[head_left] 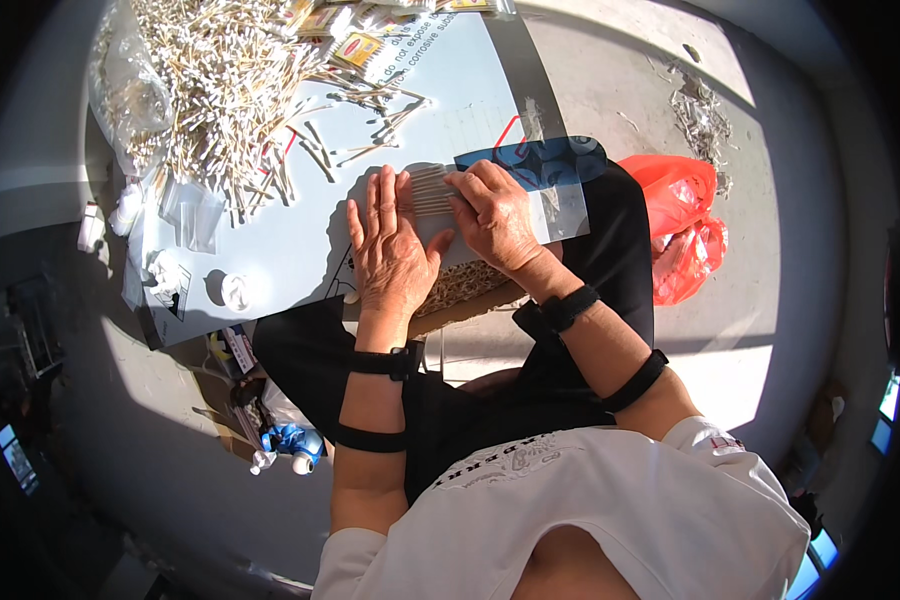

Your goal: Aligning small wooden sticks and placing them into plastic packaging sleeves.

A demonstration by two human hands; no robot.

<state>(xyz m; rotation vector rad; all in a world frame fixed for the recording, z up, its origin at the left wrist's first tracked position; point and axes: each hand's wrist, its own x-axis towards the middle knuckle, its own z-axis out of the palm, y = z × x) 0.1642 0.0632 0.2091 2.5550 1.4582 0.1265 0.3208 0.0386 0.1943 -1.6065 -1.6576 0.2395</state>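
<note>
A small row of cotton swabs [430, 190] lies side by side on the grey-white table board, between my two hands. My left hand [390, 245] rests flat, its fingers stretched out and its fingertips along the left end of the row. At the right end, my right hand [495, 212] has its fingers curled and pressed together on the swabs; its fingertips are partly hidden. A large heap of loose cotton swabs [225, 90] covers the far left of the board, with stray swabs [385, 125] spread toward the middle.
Small yellow-labelled packets [355, 50] lie at the far edge. Clear plastic sleeves [192, 215] and a white crumpled lump [237, 291] sit on the left. A box of swabs [460, 290] stands below the board's near edge. Red plastic bags [680, 225] rest on the floor to the right.
</note>
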